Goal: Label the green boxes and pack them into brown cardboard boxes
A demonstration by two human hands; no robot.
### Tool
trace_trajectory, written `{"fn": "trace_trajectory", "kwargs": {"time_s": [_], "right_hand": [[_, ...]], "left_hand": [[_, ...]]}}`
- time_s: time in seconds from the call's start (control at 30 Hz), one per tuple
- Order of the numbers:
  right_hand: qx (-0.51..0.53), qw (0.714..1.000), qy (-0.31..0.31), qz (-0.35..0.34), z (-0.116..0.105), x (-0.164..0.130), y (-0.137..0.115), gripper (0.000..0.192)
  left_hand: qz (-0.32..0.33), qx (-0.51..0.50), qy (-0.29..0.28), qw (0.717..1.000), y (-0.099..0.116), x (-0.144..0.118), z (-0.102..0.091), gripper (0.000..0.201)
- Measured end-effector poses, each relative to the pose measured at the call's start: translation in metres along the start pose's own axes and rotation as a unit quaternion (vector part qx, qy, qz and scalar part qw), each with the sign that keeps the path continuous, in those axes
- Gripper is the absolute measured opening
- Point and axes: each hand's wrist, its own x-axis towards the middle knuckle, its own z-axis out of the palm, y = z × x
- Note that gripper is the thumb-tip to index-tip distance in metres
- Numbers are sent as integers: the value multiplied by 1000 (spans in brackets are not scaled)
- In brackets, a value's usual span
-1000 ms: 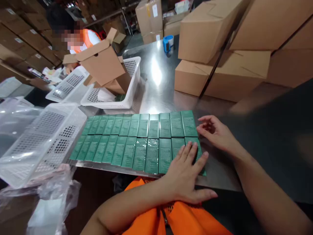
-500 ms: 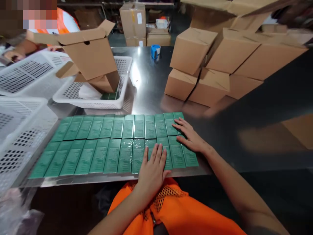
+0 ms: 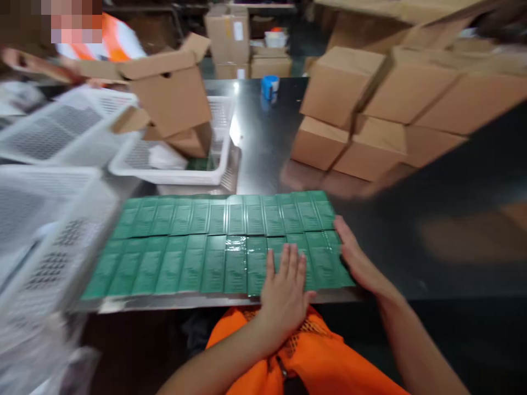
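Your left hand (image 3: pixel 285 291) lies spread on green boxes (image 3: pixel 215 258), right hand (image 3: pixel 363 263) straight beside them; likely light, stiff, slick: grip the sides!

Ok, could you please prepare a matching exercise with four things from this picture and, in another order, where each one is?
Things
1. Open carton
2. Left hand
3. Blue object
4. Right hand

Places
A. On the near row of green boxes
B. Towards the far edge of the metal table
C. At the right end of the green boxes
D. In a white basket

Pairs: 1-D, 2-A, 3-B, 4-C
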Motion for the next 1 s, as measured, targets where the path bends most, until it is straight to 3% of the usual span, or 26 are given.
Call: {"fn": "trace_trajectory", "kwargs": {"time_s": [0.1,0.2,0.27,0.3,0.37,0.43,0.47,0.57,0.7,0.8,0.9,1.0], "right_hand": [[-12,1000,1,23,0,8,20,82],[17,996,34,77,-3,29,34,96],[43,990,50,122,-8,41,30,98],[39,988,54,136,-11,46,23,98],[-4,988,61,139,-16,54,8,100],[-57,988,60,131,-18,59,-5,104],[-70,987,58,130,-17,61,-10,104],[-44,987,69,140,-9,61,-15,94],[44,980,125,145,6,56,-12,87],[39,981,137,129,12,55,-9,86],[29,983,135,117,13,54,-12,79],[2,987,136,89,9,53,-15,75]], "left_hand": [[62,-4,20,998,-16,-2,-17,57],[91,-14,108,990,-61,-26,-45,48],[8,-17,182,983,-107,-61,-67,43],[-88,-12,202,975,-134,-82,-77,44],[-268,-44,235,933,-193,-128,-91,46],[-408,-175,273,854,-249,-167,-98,51],[-454,-277,289,796,-273,-183,-99,54],[-476,-380,287,739,-322,-205,-94,69],[-450,-482,287,694,-348,-188,-87,80],[-427,-527,291,675,-357,-166,-86,83],[-412,-547,275,675,-358,-150,-88,75],[-414,-541,264,683,-344,-140,-93,66]]}}
